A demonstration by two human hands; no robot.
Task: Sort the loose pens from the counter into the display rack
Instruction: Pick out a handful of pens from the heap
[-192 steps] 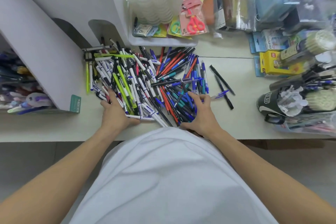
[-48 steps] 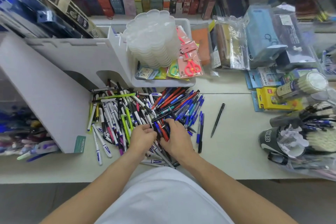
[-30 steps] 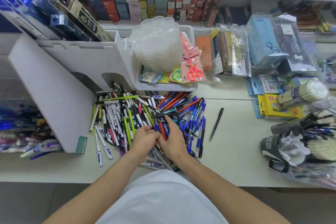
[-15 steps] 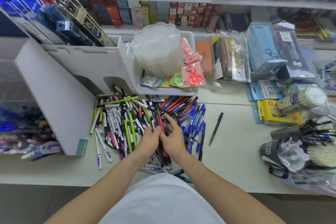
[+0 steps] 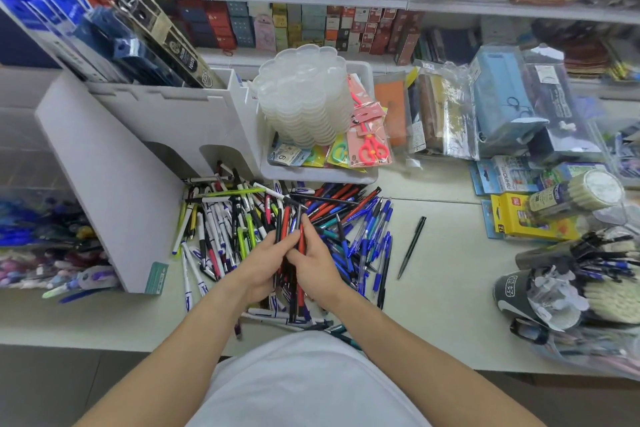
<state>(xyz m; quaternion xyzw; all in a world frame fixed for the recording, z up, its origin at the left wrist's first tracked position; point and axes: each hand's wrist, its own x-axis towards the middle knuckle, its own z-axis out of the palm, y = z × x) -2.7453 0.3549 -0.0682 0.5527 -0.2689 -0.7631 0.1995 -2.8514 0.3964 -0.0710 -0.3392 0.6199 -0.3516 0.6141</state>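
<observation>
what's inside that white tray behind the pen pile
The white tray holds a tall stack of clear plastic lids, carded pink scissors leaning at its right, and small flat packets along the front. The stack covers whatever lies beneath and behind it.

Both hands hide the middle of the pen bundle (image 5: 292,232). Shelf boxes (image 5: 311,28) blur, labels unreadable. Clear bag (image 5: 595,354) runs off-frame right.

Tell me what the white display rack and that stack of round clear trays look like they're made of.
White display rack: probably matte foam board or rigid plastic sheet; flat panels, cut arches and notched joints show. Stack of round trays: translucent, glossy plastic; light passes through and the scalloped rims look moulded.
</observation>
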